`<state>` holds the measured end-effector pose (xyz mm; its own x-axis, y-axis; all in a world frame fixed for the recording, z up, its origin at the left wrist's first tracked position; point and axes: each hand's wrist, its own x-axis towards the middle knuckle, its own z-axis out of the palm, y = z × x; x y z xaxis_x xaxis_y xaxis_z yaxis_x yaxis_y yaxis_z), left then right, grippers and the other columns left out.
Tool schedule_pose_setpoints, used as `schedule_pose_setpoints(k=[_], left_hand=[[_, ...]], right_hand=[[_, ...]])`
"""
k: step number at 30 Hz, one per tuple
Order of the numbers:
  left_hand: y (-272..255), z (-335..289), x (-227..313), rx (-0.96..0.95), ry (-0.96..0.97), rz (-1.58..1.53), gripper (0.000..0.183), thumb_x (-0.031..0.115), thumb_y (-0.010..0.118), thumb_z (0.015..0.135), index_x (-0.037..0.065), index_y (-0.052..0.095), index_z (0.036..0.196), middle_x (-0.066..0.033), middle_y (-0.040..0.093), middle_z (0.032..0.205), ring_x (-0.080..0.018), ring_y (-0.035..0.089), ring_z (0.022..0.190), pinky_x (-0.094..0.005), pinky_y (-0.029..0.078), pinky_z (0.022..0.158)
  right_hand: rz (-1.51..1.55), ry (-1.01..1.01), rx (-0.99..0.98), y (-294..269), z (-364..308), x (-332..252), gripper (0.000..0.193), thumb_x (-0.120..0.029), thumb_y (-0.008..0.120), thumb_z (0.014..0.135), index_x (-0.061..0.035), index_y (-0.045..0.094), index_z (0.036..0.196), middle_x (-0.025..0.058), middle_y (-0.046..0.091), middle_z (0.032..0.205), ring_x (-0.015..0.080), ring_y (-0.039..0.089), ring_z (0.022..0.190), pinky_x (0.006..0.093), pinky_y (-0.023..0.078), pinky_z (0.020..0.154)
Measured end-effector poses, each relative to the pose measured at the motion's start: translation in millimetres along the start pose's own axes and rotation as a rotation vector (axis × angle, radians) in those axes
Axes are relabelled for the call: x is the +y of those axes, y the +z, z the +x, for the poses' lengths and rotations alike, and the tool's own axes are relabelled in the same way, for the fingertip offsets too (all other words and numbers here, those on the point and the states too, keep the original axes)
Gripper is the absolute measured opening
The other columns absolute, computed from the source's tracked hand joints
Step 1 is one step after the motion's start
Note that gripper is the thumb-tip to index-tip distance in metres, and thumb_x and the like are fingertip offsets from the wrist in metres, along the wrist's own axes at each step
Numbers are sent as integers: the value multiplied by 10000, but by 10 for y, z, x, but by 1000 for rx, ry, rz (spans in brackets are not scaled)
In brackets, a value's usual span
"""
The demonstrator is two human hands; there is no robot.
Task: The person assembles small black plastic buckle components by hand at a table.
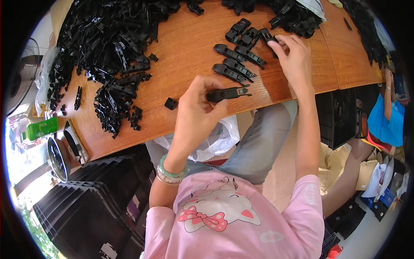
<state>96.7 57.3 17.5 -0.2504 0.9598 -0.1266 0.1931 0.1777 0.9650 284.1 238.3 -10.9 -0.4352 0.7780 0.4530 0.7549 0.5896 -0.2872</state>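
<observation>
My left hand (pixel 197 105) is closed around a long black plastic part (pixel 227 93), a slim piece with a pronged tip pointing right, held above the table's near edge. My right hand (pixel 295 58) pinches another black plastic piece (pixel 266 34) between thumb and fingers, farther back; the fingers partly hide it. Just left of that hand lie several similar long black parts (pixel 228 72) side by side, with shorter black pieces (pixel 238 29) behind them. A small black block (pixel 170 103) rests on the table beside my left wrist.
A big heap of black plastic parts (pixel 108 39) covers the left of the wooden table (pixel 181 52); another pile (pixel 297 21) sits at the back. A green bottle (pixel 42 128) and a phone (pixel 75 142) are at far left. Black crates (pixel 95 203) stand below. Another person (pixel 387 116) sits at right.
</observation>
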Motion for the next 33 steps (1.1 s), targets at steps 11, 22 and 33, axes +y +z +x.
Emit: schedule_pose_setpoints(k=[11, 22, 33], left_hand=[[-145, -87, -123, -89, -294, -679, 279, 60, 537, 921, -87, 541, 1159, -118, 634, 809, -138, 605, 674, -253, 488, 641], [-38, -92, -55, 46, -266, -596, 328, 96, 516, 936, -114, 519, 1188, -159, 657, 923, -199, 675, 804, -275, 554, 701], [45, -101, 10, 100, -263, -656, 350, 139, 560, 934, -106, 533, 1183, -135, 661, 957, -182, 660, 856, -272, 540, 732]], right_hand=[[-4, -407, -145, -16, 206, 184, 279, -21, 620, 807, -70, 660, 1079, 40, 599, 1044, 245, 534, 1022, 372, 412, 876], [108, -59, -532, -291, 249, 214, 308, -114, 731, 739, -14, 648, 1018, 88, 605, 905, 249, 555, 891, 341, 436, 825], [449, -286, -248, -668, -488, -634, 355, -26, 755, 641, -22, 676, 987, 67, 564, 892, 229, 557, 832, 347, 455, 726]])
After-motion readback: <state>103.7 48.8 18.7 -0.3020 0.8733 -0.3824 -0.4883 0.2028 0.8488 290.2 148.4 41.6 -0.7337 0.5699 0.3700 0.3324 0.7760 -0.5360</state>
